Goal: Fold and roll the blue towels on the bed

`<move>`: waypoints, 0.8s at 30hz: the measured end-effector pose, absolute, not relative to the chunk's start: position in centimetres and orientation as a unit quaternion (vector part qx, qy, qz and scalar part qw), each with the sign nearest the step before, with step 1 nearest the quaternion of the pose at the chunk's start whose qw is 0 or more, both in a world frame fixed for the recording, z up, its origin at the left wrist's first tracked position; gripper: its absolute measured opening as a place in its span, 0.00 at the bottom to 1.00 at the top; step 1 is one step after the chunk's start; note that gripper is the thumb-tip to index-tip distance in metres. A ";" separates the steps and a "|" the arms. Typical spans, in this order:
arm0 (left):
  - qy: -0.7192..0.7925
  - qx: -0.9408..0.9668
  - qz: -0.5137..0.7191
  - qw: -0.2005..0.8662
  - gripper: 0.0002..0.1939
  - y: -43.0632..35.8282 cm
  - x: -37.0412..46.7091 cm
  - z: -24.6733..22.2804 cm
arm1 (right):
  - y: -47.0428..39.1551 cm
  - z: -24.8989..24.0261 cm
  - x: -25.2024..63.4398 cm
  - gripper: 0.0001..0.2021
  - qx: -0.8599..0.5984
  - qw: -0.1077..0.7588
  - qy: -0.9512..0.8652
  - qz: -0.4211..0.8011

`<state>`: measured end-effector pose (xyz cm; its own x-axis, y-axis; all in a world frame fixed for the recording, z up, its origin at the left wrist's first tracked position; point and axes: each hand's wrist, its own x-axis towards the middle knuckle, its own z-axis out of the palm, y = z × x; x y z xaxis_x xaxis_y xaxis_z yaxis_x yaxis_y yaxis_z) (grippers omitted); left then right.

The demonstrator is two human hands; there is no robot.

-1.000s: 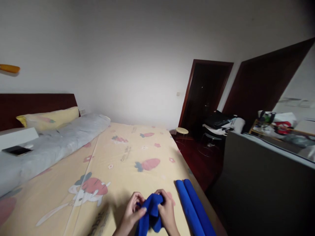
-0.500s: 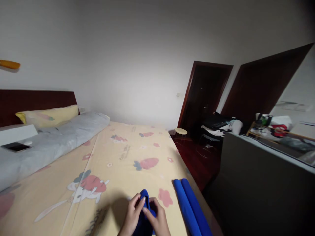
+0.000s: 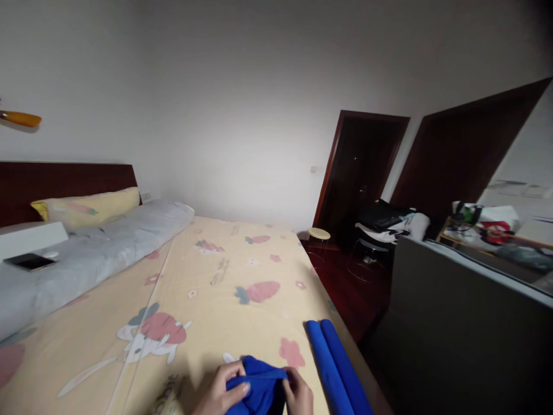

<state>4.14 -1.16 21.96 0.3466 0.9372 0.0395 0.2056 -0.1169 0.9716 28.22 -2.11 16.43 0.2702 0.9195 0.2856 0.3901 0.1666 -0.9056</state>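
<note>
A piece of blue cloth (image 3: 262, 385) is stretched between my two hands near the bottom edge of the view, over the bed. My left hand (image 3: 225, 389) pinches its left side between thumb and fingers. At the opposite end, my right hand (image 3: 298, 392) grips the cloth's right edge. The cloth's lower part runs out of view, so its full shape is hidden. Just right of my right hand, two blue rolls (image 3: 334, 366) lie side by side on the patterned bedsheet (image 3: 207, 323).
A grey bedcover (image 3: 112, 242) with a dark tablet-like device (image 3: 30, 261) lies left, beside a yellow pillow (image 3: 90, 206). A dark panel (image 3: 458, 328) rises to the right. Farther back are a round stool (image 3: 318, 233) and a chair piled with clothes (image 3: 384, 219).
My hands have moved apart, pulling the blue cloth wider between them. Before, they were close together on a bunched, narrow fold of it. The blue rolls stay put.
</note>
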 end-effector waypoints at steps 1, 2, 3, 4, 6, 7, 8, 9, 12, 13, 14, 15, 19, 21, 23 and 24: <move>0.461 0.673 0.341 0.467 0.12 -1.2 3.5 22.0 | -2.1 16.9 28.5 0.29 -0.603 0.542 -0.526 0.257; 0.486 0.692 0.320 0.428 0.14 -1.2 2.9 22.1 | -2.1 17.6 28.7 0.30 -0.606 0.557 -0.507 0.257; 0.510 0.705 0.305 0.387 0.15 -1.0 2.4 22.3 | -2.2 18.3 28.8 0.29 -0.607 0.570 -0.493 0.251; 0.533 0.712 0.301 0.344 0.16 -0.7 1.8 22.5 | -2.3 19.0 28.8 0.28 -0.607 0.580 -0.487 0.240; 0.570 0.706 0.324 0.268 0.15 0.3 0.7 22.9 | -2.7 20.5 28.7 0.24 -0.599 0.588 -0.503 0.203; 0.584 0.694 0.346 0.241 0.15 0.9 0.1 23.1 | -2.8 21.2 28.7 0.22 -0.589 0.589 -0.525 0.176; 0.594 0.677 0.373 0.225 0.14 1.5 -0.5 23.3 | -3.0 21.9 28.7 0.19 -0.575 0.587 -0.551 0.144; 0.597 0.658 0.401 0.225 0.13 2.1 -1.3 23.4 | -3.1 22.4 29.0 0.17 -0.559 0.581 -0.580 0.114; 0.579 0.604 0.468 0.285 0.12 3.5 -4.2 23.2 | -3.1 23.5 30.6 0.15 -0.529 0.552 -0.644 0.027; 0.576 0.585 0.484 0.301 0.12 3.9 -5.3 23.0 | -3.0 23.8 31.3 0.16 -0.531 0.541 -0.653 0.002; 0.580 0.565 0.500 0.308 0.12 4.1 -6.4 22.8 | -2.9 24.0 32.1 0.18 -0.539 0.529 -0.655 -0.018; 0.591 0.541 0.516 0.304 0.13 4.3 -7.6 22.7 | -2.8 24.1 32.9 0.21 -0.551 0.516 -0.655 -0.033; 0.622 0.471 0.560 0.279 0.16 4.7 -12.2 22.8 | -2.6 24.0 35.4 0.24 -0.612 0.406 -0.677 0.047; 0.615 0.488 0.545 0.296 0.18 4.8 -14.4 23.4 | -2.7 23.6 36.2 0.20 -0.625 0.327 -0.697 0.131; 0.609 0.519 0.515 0.308 0.21 4.9 -16.5 24.1 | -2.9 22.8 36.9 0.14 -0.628 0.263 -0.708 0.185; 0.609 0.532 0.499 0.310 0.22 4.9 -17.6 24.5 | -3.0 22.3 37.2 0.12 -0.628 0.243 -0.712 0.198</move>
